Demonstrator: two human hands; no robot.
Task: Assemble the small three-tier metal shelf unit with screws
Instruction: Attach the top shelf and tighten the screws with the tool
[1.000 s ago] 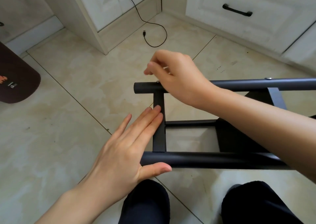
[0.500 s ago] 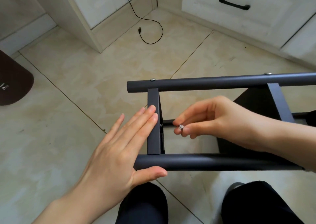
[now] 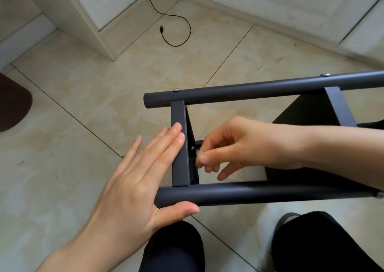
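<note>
Since before, right hand point(image 3: 245, 147) moved in, fingers pinched beside the shelf frame's point(image 3: 179, 145) screw point(image 3: 192, 147); left hand point(image 3: 133, 180) flat.

Soft, even daylight fills the scene, bright without harshness. The pale floor tiles point(image 3: 87, 97) carry a gentle sheen, no hard glare. Shadows are faint and diffuse; the darkest patch sits under the shelf frame point(image 3: 259, 192) at the right. The wide lens bends the cabinet point(image 3: 116, 6) lines toward the corners. Focus is decent at centre, the fingertips point(image 3: 204, 159) of the right hand point(image 3: 245, 147) slightly smeared, fine detail soft from compression.
</note>
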